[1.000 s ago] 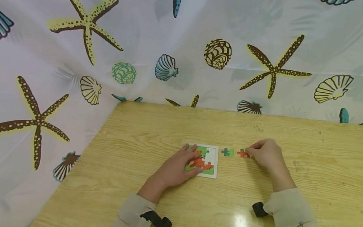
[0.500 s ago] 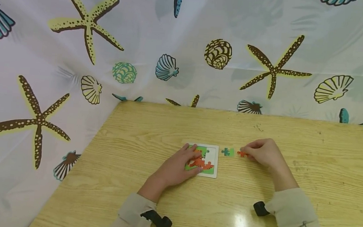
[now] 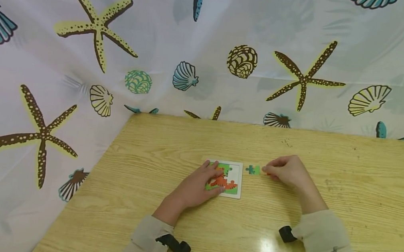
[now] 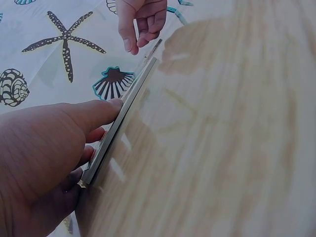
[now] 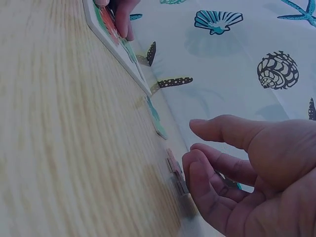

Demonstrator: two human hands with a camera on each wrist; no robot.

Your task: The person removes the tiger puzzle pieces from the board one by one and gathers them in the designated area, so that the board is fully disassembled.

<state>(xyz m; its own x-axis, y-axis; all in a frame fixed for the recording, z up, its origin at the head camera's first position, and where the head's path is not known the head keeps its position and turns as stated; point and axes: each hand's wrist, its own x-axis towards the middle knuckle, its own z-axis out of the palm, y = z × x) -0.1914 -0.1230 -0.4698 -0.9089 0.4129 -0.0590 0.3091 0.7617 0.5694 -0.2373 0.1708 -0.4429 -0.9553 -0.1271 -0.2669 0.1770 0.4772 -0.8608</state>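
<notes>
Your jigsaw puzzle sits in its white tray on the wood-grain table, under your left hand.
Your left fingers and thumb are spread apart, resting on the puzzle; the tray's far right corner shows bare white. The green piece lies on the table just right of the tray, not touching. Next along is the red piece, mostly hidden in the head view by your right hand. Right wrist view: your thumb is clear of the loosely bent fingers; can't tell if the fingertips touch the red piece. Further out, you've got beige sleeves with a black fitting at each wrist, and a shell-and-starfish printed sheet behind the table.
</notes>
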